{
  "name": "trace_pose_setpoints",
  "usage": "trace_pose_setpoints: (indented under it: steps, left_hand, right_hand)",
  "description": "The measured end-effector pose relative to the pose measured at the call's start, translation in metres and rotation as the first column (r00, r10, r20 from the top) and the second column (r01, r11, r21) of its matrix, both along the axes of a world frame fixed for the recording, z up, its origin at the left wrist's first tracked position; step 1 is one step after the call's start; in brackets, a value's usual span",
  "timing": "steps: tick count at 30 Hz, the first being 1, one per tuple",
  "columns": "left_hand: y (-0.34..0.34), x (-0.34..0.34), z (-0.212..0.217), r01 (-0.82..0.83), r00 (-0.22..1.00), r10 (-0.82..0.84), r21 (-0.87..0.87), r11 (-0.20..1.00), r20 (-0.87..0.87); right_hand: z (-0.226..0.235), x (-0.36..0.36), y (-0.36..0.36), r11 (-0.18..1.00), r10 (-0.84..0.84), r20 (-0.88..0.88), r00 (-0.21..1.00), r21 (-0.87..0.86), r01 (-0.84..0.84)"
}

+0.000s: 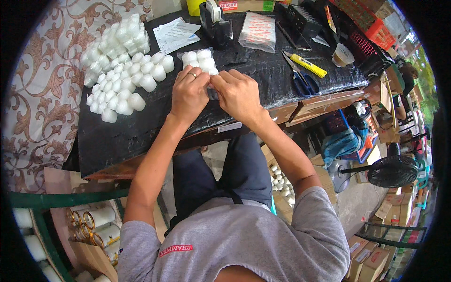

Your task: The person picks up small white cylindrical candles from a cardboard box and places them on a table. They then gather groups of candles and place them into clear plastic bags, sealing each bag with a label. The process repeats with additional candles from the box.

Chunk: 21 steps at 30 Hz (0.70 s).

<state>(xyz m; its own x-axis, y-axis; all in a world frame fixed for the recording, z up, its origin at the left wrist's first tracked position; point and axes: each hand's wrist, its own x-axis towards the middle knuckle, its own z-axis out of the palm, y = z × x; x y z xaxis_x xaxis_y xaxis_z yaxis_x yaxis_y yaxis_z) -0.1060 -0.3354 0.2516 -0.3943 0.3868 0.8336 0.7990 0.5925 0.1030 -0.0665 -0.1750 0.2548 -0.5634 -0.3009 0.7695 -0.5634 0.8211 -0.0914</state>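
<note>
A small clear plastic bag (204, 57) of short white votive candles lies on the black-covered table in front of me. My left hand (190, 90) and my right hand (237, 93) meet at its near end, fingers pinched together on the plastic. A ring sits on a left finger. Exactly how the fingertips grip the bag is hidden behind the knuckles. To the left of the bag, several loose white candles (136, 101) stand close together in rows. Behind them, filled bags of candles (132, 35) are stacked in a heap.
Papers (174, 36), a tape dispenser (215, 26) and a printed plastic packet (258, 32) lie along the back. Scissors (305, 84), a yellow cutter (308, 65), a phone (292, 35) and a small cup (342, 55) are at the right. A black fan (392, 171) stands beyond the table.
</note>
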Motion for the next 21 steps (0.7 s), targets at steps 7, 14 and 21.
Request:
trace_pose_setpoints:
  steps: [7,14,21]
  left_hand:
    - [-0.003,0.003,0.000,0.048,0.999,-0.048,0.030,0.998,0.011]
    - [-0.018,0.035,0.010,-0.299,0.924,0.274,0.059,0.952,0.266]
    - [-0.025,0.032,-0.003,-0.221,0.886,0.161,0.091,0.971,0.434]
  right_hand:
    - [-0.012,0.015,0.000,0.995,-0.022,0.103,0.994,-0.096,0.032]
    - [0.003,0.035,-0.006,0.966,-0.053,0.116,0.992,-0.244,0.080]
    - [0.004,-0.013,-0.027,0.997,0.050,-0.117,0.992,-0.045,-0.056]
